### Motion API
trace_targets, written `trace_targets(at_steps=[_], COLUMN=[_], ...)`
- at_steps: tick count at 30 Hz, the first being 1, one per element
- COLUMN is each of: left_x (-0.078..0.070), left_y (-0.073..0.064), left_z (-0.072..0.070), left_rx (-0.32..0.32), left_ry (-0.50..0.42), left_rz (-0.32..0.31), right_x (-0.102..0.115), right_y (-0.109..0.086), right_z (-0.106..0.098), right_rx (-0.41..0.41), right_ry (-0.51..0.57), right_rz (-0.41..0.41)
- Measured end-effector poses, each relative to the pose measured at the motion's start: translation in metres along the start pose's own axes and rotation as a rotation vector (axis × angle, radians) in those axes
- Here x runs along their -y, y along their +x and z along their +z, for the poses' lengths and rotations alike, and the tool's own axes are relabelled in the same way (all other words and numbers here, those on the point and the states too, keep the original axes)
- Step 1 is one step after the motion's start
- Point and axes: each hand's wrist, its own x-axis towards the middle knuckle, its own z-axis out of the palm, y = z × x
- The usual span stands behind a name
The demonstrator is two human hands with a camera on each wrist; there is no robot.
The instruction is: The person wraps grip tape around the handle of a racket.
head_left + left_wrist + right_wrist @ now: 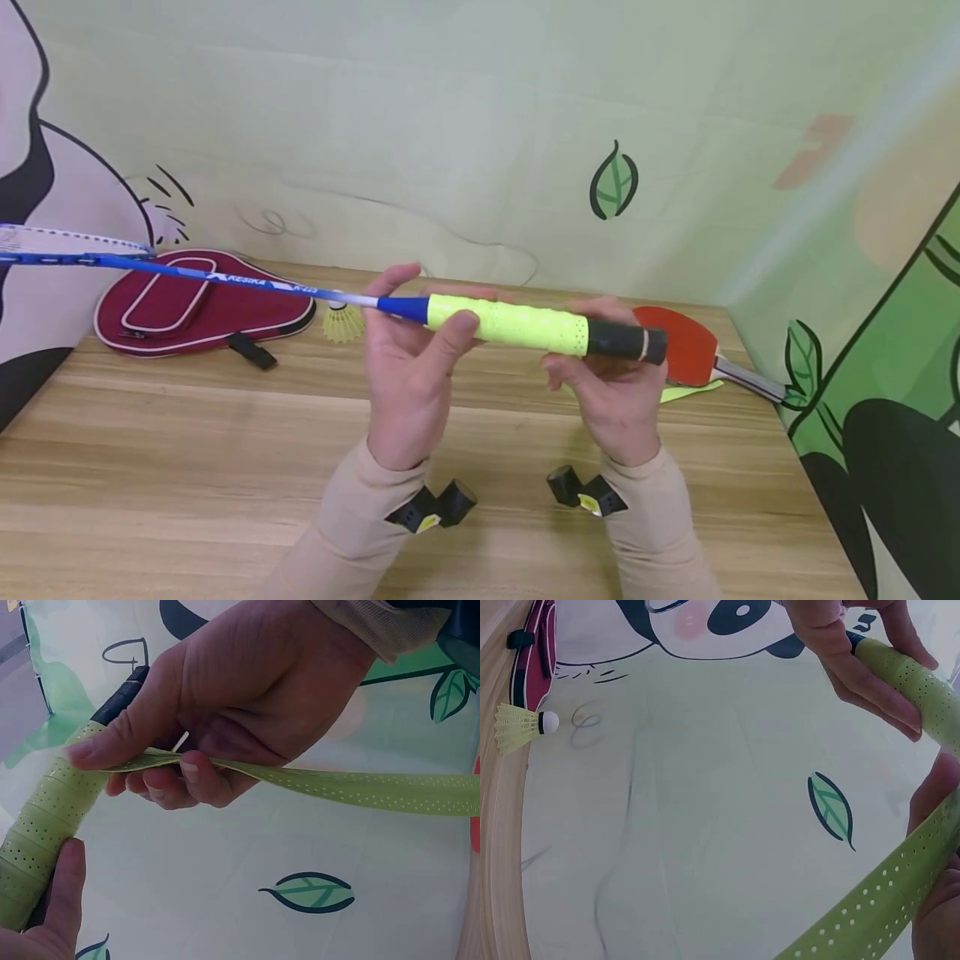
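A blue badminton racket (pixel 258 282) is held level above the table, its head running off the left edge of the head view. My left hand (pixel 407 387) grips it where the blue cone meets the handle, thumb along the near side. Yellow-green perforated grip tape (pixel 517 325) covers most of the handle; the black butt end (pixel 626 341) is bare. Close to that edge, my right hand (pixel 618 408) pinches the tape between thumb and fingers. In the left wrist view the loose tape strip (pixel 360 791) trails away from the right hand, slightly twisted.
A red paddle case (pixel 180 304) and a yellow shuttlecock (pixel 343 322) lie at the table's back left. At the back right is a red table tennis paddle (pixel 678 346), with tape showing beside it. A patterned backdrop (pixel 450 150) rises behind the wooden table (pixel 187 467).
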Motion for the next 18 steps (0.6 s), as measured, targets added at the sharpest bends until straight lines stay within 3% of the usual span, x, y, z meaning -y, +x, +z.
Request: trace_targets(at_steps=[7, 14, 18], left_x=[0.0012, 0.0017, 0.0013], left_y=[-0.0006, 0.0005, 0.0001], left_z=[0.0018, 0.0010, 0.0006], left_rx=[-0.095, 0.064, 0.051], left_ry=[0.011, -0.105, -0.070], left_rz=[-0.020, 0.007, 0.003], right_x=[0.0003, -0.0019, -0.0022], right_y=[-0.0016, -0.0019, -0.0021], right_z=[0.0052, 0.0080, 0.0066], right_rx=[-0.029, -0.080, -0.073], right_ry=[0.003, 0.008, -0.025], right_rz=[-0.025, -0.003, 0.005])
